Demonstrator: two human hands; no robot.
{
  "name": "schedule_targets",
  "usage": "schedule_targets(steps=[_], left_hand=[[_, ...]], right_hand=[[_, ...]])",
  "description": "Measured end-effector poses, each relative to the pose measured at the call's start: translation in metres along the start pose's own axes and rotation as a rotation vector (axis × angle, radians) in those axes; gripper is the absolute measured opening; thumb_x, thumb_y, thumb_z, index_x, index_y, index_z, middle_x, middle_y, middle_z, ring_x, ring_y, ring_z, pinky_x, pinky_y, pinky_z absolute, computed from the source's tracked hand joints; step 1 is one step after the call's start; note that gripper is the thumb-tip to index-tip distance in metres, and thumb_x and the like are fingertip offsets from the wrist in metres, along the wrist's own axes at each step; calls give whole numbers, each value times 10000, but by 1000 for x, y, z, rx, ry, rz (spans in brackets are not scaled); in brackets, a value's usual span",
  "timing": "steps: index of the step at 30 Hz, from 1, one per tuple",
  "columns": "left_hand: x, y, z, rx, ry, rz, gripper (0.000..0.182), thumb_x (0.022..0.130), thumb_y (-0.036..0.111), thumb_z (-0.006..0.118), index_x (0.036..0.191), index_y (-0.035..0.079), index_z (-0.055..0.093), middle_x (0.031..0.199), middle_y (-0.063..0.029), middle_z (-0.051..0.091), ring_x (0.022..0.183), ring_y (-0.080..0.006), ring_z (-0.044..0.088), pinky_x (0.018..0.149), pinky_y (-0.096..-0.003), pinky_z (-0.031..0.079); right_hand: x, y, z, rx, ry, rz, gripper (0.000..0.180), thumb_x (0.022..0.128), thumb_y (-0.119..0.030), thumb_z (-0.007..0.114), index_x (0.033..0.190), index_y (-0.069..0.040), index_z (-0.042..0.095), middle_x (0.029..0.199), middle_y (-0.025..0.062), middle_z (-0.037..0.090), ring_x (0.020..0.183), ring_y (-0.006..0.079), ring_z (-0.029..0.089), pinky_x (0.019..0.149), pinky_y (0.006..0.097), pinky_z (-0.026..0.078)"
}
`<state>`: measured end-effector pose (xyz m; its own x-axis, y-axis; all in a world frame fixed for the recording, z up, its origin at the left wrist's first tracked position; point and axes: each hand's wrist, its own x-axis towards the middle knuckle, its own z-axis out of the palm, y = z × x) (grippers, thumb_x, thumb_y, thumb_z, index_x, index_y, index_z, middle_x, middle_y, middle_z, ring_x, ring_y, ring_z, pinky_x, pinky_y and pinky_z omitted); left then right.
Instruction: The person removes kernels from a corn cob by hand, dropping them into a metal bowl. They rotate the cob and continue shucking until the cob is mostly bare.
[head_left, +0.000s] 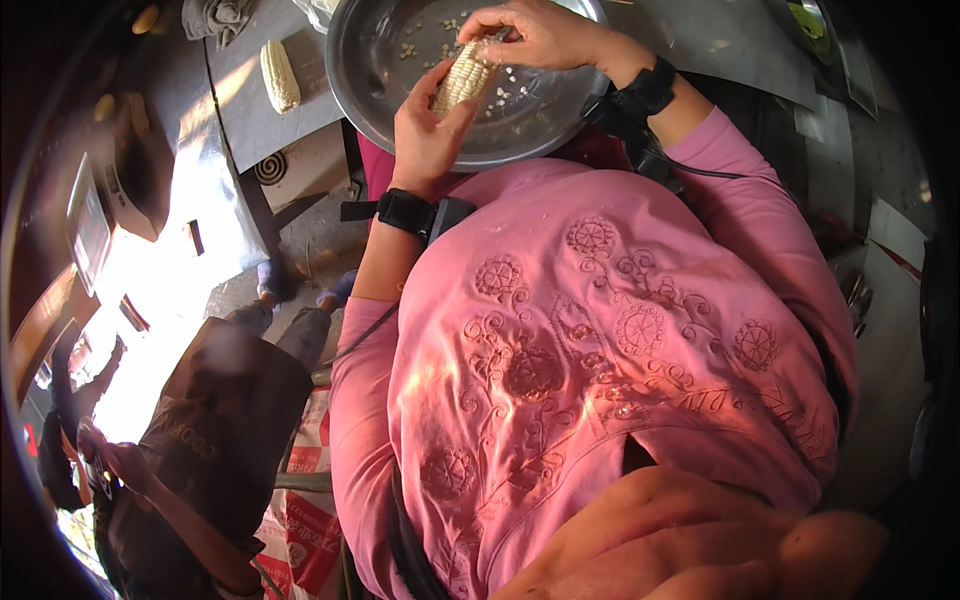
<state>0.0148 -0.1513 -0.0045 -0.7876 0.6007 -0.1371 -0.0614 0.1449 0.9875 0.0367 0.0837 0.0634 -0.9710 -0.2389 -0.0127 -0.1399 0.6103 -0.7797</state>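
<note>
An ear of pale corn (466, 79) is held over a wide metal basin (352, 97). My left hand (433, 127) grips its lower end, fingers and thumb around the cob. At the upper end, my right hand (529, 36) has its thumb and fingers pressed against the kernels. Loose kernels (504, 94) are scattered on the basin's bottom beneath the ear. Another ear of pale corn (280, 77) lies on the metal table to the left of the basin, touched by neither hand. Both wrists wear black straps.
A grey cloth (217, 16) lies at the table's far left, with a white plastic bag (319, 11) nearer the basin. A co-worker in dark clothing (217, 405) stands at lower left. Red and white sacks (307, 517) are beside my left arm.
</note>
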Motion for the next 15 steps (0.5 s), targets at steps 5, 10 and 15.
schedule_targets(steps=[5, 10, 15], left_hand=[[1, -1, -1, 141, 34, 80, 546, 818, 164, 757, 1315, -25, 637, 1189, -199, 716, 1068, -282, 714, 939, -363, 544], [2, 1, 1, 177, 52, 139, 536, 802, 172, 764, 1291, -15, 648, 1154, -203, 714, 1050, -335, 711, 931, -385, 548], [1, 7, -1, 284, 15, 148, 534, 848, 146, 745, 1343, -12, 625, 1203, -158, 721, 1073, -208, 702, 931, -330, 543]], right_hand=[[-1, -3, 2, 3, -29, 50, 322, 835, -233, 762, 1081, -32, 712, 922, 185, 742, 845, 304, 738, 741, 388, 557], [1, -1, 3, 1, -95, 143, 282, 838, -194, 739, 1069, -33, 715, 938, 191, 742, 866, 301, 737, 752, 388, 561], [3, 4, 12, 6, 42, 67, 227, 875, -167, 702, 1047, -21, 716, 905, 173, 734, 842, 261, 718, 754, 375, 551]])
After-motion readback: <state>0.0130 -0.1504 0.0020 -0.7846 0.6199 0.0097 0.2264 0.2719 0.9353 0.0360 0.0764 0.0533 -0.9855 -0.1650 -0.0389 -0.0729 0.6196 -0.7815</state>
